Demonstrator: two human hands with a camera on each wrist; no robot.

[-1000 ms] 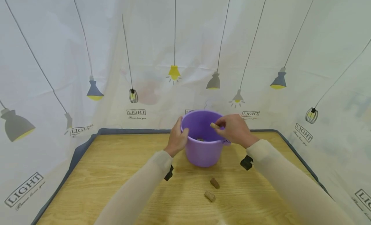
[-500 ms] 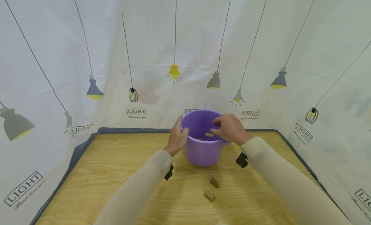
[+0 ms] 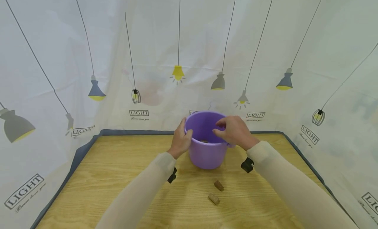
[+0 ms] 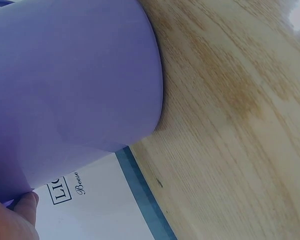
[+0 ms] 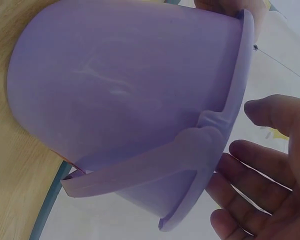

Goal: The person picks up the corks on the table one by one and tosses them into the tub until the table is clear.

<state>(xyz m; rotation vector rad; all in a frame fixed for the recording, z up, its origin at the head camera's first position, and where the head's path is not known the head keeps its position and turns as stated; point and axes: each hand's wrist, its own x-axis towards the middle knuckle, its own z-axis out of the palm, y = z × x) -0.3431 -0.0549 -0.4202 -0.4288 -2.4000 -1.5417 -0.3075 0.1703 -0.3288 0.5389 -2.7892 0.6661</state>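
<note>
A purple plastic bucket stands upright on the wooden table. My left hand grips its rim at the left, thumb over the edge. Above the rim's right side is my right hand, thumb and fingers apart, with nothing between them. In the right wrist view the bucket's handle hangs down its side, and the right fingers lie near the rim. Part of a cork shows inside the bucket; the rest of the bottom is hidden. On the table in front lie a dark brown cork and a lighter cork.
Wood-grain table surrounds the bucket, bordered by a dark blue edge strip. White cloth printed with hanging lamps rises close behind the bucket and along both sides.
My right hand has let go of a light cork, which dropped into the bucket and out of sight. The left hand and the two table corks have stayed in place.
</note>
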